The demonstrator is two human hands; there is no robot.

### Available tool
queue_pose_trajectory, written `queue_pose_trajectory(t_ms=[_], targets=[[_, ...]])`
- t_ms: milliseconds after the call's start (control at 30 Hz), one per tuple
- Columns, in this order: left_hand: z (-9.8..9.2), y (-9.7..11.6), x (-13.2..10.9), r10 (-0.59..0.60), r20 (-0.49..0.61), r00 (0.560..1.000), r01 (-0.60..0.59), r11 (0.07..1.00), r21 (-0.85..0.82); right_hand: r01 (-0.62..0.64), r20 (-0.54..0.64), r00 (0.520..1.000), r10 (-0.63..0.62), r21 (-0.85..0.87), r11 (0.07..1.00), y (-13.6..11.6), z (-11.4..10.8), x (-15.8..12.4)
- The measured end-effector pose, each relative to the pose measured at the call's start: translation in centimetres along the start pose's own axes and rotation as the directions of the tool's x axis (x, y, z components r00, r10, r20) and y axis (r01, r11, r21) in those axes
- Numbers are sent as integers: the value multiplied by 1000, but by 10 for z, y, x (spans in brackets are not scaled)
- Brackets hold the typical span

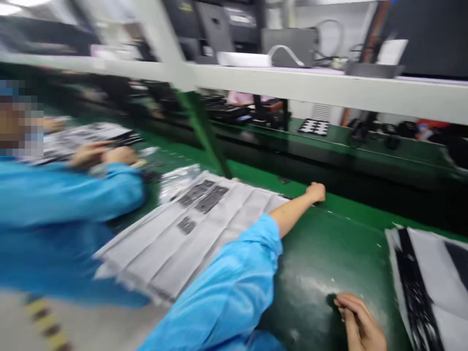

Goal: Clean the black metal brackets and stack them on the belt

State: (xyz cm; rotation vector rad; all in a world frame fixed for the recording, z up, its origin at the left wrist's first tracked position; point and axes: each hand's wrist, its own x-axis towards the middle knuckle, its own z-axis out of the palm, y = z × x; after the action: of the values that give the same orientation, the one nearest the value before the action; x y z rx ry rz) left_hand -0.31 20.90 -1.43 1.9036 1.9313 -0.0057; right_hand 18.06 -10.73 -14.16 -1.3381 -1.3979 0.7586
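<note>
My left hand [316,191] reaches far forward over the green bench top [321,243], its fingers curled closed. Whatever may be inside that fist is hidden. Beside my left forearm lies a stack of white padded sheets [234,214] with flat dark grey parts [210,199] on top. Low in the picture, my right hand [360,321] hovers near the bench with thumb and fingertips pinched together. If anything is between those fingertips, it is too small to make out.
At left, a co-worker in blue sleeves [73,192] handles items beside a clear plastic bag [179,180]. White and black wrapped sheets [424,287] lie at right. A white shelf [310,90] with a slanted green post [203,131] crosses above the bench.
</note>
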Motion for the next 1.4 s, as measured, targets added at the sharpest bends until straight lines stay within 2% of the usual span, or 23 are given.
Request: queue_pose_trajectory(t_ms=[33, 67, 167, 267, 400, 533, 600, 667, 733, 833, 900, 967, 1067, 1200, 1233, 1300, 1400], targets=[[1, 3, -4, 28, 6, 1000, -29, 999, 46, 25, 59, 998, -24, -9, 1000, -8, 1, -1], [3, 6, -5, 65, 10, 998, -66, 993, 96, 24, 61, 998, -22, -30, 999, -17, 2, -2], [12, 15, 6, 158, 31, 987, -161, 958, 239, -14, 29, 999, 15, -55, 998, -35, 8, 1], [20, 20, 23, 236, 33, 971, -233, 916, 327, -26, -19, 1000, 25, -34, 999, -41, 13, 6], [17, 10, 29, 246, 6, 969, -233, 909, 345, -19, -30, 999, 19, -6, 1000, -40, 15, 4], [9, -3, 20, 246, -40, 969, -224, 931, 289, -25, -35, 999, 26, 12, 1000, -39, 13, 2], [11, -2, 5, 300, -41, 953, -283, 931, 233, -40, -48, 998, 42, 31, 999, -41, 12, 4], [18, 2, -20, 391, 8, 920, -388, 908, 157, -75, -60, 995, 79, 62, 995, -42, 11, 8], [28, 8, -56, 504, 90, 859, -507, 862, 16, -129, -82, 987, 137, 100, 987, -44, 9, 14], [39, 21, -115, 667, 144, 731, -585, 721, -370, -211, -100, 967, 234, 199, 957, -46, 7, 24], [43, 30, -148, 706, 129, 696, -570, 653, -500, -251, -62, 957, 282, 304, 919, -47, 6, 30], [45, 38, -168, 698, 105, 708, -523, 619, -587, -281, 0, 952, 307, 402, 871, -49, 4, 33], [47, 45, -181, 660, 86, 746, -448, 593, -669, -300, 48, 948, 313, 454, 839, -52, -5, 34], [49, 44, -186, 626, 69, 777, -389, 564, -728, -323, 39, 938, 344, 457, 829, -61, -30, 28], [49, 43, -188, 618, 89, 781, -357, 559, -748, -327, 23, 934, 357, 456, 828, -64, -37, 27], [49, 41, -192, 604, 160, 781, -260, 548, -795, -295, -105, 925, 364, 404, 866, -69, -49, 27], [51, 37, -197, 584, 222, 781, -125, 494, -861, -260, -183, 925, 332, 330, 907, -73, -59, 30]])
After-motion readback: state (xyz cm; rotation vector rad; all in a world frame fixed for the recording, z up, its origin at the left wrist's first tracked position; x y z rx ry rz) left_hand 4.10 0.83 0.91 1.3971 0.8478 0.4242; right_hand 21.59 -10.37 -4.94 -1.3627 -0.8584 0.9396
